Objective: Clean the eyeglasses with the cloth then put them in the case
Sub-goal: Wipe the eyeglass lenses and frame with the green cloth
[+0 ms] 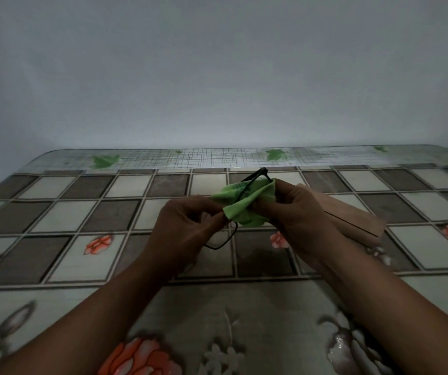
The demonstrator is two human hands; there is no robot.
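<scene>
Thin black-framed eyeglasses [255, 176] are held up above the table between both hands. A green cloth [244, 207] is wrapped around most of the frame, so the lenses are hidden. My left hand [182, 228] grips the left side of the eyeglasses, and one black temple arm hangs below it. My right hand [295, 209] pinches the cloth over the right part of the frame. A tan case [352, 217] lies flat on the table just behind and right of my right hand, partly hidden by it.
The table [55, 212] is covered with a glossy checked and floral tablecloth. A plain pale wall stands directly behind its far edge. My two forearms reach in from the bottom of the view.
</scene>
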